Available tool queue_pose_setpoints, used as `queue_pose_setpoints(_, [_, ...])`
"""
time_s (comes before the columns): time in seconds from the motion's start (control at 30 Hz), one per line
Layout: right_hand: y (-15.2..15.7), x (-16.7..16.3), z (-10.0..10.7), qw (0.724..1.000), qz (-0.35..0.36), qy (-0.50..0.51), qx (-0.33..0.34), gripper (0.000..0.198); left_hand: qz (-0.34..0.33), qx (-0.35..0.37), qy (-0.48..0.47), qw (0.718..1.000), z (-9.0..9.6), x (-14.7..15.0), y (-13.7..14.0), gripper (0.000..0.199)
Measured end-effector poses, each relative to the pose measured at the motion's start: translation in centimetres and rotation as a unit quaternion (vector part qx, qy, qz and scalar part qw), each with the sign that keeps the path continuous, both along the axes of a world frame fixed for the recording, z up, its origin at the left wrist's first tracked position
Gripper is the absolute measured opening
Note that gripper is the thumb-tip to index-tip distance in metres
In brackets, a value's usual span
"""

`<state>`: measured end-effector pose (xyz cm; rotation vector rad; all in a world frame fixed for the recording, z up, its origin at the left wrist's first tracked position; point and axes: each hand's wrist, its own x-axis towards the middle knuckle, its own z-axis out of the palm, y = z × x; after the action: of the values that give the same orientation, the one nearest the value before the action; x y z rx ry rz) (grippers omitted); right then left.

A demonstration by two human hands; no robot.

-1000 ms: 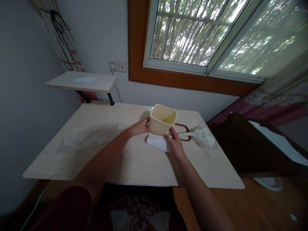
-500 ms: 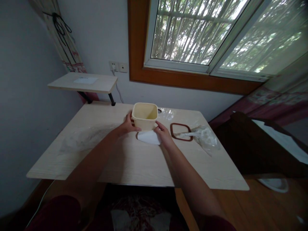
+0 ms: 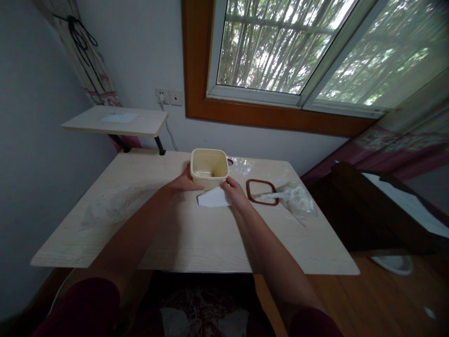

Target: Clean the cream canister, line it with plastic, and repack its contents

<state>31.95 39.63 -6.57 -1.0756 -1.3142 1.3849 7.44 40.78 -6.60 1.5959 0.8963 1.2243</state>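
Note:
A cream plastic bin (image 3: pixel 209 173) with rounded corners is upright over the middle of the table, its top facing me. My left hand (image 3: pixel 185 181) grips its left side, the thumb along the front. At the lower right corner, my right hand (image 3: pixel 234 191) closes its fingers on the bin. A flat white piece (image 3: pixel 213 198) lies just in front of the bin, partly covered by my right hand; its kind is unclear. To the right rests a brown rounded-square ring frame (image 3: pixel 262 203), apart from my hands.
A crumpled clear plastic bag (image 3: pixel 296 199) lies against the ring frame. Another clear plastic sheet (image 3: pixel 112 206) spreads over the left of the table (image 3: pixel 203 243). A small raised shelf (image 3: pixel 143 122) stands at the back left. Behind are the wall and window.
The bin has tilted slightly, so more of its inside shows, with both hands still on it. The whole view has shifted a little.

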Motion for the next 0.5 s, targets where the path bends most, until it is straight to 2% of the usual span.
queue_pose_setpoints(0.17, [-0.3,1.3,0.1,0.998,0.037,-0.025,0.051,0.052,0.042,0.071,0.029,0.996,0.3,0.6,-1.0,0.114])
queue_pose_setpoints(0.23, [-0.5,2.1,0.4,0.995,0.023,-0.063,0.074,0.056,0.055,0.088,0.042,0.994,0.1,0.4,-1.2,0.115])
queue_pose_setpoints(0.3, [-0.6,3.2,0.6,0.988,-0.007,-0.118,0.099,0.061,0.064,0.073,0.041,0.994,-0.5,0.0,-1.5,0.118])
queue_pose_setpoints(0.4, [-0.9,4.9,0.5,0.961,-0.069,-0.22,0.15,0.057,0.102,0.036,0.02,0.994,-1.3,-0.5,-2.0,0.121])
queue_pose_setpoints(0.5, [-1.6,5.9,-0.2,0.923,-0.116,-0.298,0.215,0.047,0.114,0.008,0.014,0.993,-1.6,-0.7,-2.7,0.114])
